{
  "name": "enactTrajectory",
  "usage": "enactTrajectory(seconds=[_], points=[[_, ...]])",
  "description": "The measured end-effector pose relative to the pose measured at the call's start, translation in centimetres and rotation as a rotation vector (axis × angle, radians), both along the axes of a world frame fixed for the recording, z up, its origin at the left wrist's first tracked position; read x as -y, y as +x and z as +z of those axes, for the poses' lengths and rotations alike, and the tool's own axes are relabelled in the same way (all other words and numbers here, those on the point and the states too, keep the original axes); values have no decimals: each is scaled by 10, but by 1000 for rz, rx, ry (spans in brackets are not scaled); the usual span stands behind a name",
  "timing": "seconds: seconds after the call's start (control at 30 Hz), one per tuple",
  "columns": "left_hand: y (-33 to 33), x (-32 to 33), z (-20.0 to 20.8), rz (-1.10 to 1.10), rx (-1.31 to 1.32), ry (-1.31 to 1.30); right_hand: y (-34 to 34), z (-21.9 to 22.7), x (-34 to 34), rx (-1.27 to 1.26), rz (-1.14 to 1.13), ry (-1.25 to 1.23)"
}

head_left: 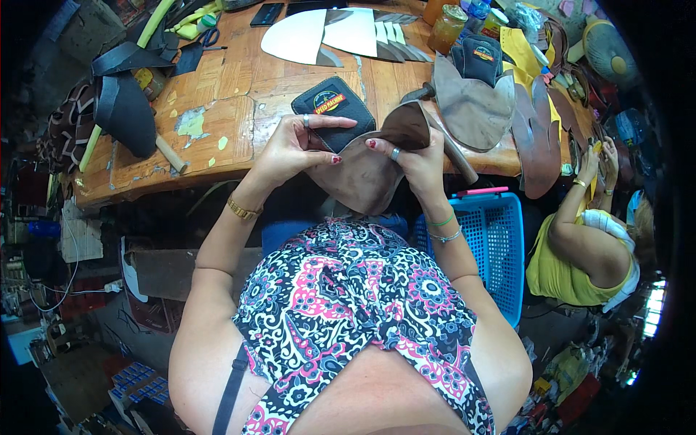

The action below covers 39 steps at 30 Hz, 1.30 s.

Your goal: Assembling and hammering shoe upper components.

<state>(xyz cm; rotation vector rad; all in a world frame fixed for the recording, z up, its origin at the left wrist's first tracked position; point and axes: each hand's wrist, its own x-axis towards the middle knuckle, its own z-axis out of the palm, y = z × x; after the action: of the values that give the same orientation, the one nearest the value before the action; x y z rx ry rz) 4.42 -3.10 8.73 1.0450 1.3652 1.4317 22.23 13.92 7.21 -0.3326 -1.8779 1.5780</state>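
A curved brown leather piece [355, 179] hangs between my hands at the table's front edge, its right part folded over. My left hand [293, 147] pinches its left edge between thumb and fingers, the index finger stretched across a black square patch [341, 138] with stitched edges and a colourful label. Whether that hand also grips the patch, I cannot tell. My right hand [420, 161] is closed on the leather's folded right side, thumb in front and the other fingers mostly hidden behind. Just right of it lies a hammer [459, 156] with a wooden handle.
More brown leather pieces [475, 109] lie to the right, one under a second black patch [478, 59]. White-faced cut pieces [293, 36] and jars [448, 29] stand farther back. A blue basket [512, 239] is below the table edge. A co-worker [583, 246] handles yellow material at right.
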Motion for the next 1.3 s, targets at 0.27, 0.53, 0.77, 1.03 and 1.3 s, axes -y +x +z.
enactTrajectory(seconds=[0.27,0.53,0.77,1.03,1.3], points=[[3,-2,-13,16,66,76,0,-4,-1,10,-8,51],[10,-2,-16,81,35,60,-1,-1,2,14,-46,111],[25,-4,-22,166,58,197,-3,-8,0,37,-112,183],[41,-13,-34,386,-58,263,-5,-9,7,-10,-139,205],[34,-10,-22,403,-175,342,12,36,-2,-85,-388,871]])
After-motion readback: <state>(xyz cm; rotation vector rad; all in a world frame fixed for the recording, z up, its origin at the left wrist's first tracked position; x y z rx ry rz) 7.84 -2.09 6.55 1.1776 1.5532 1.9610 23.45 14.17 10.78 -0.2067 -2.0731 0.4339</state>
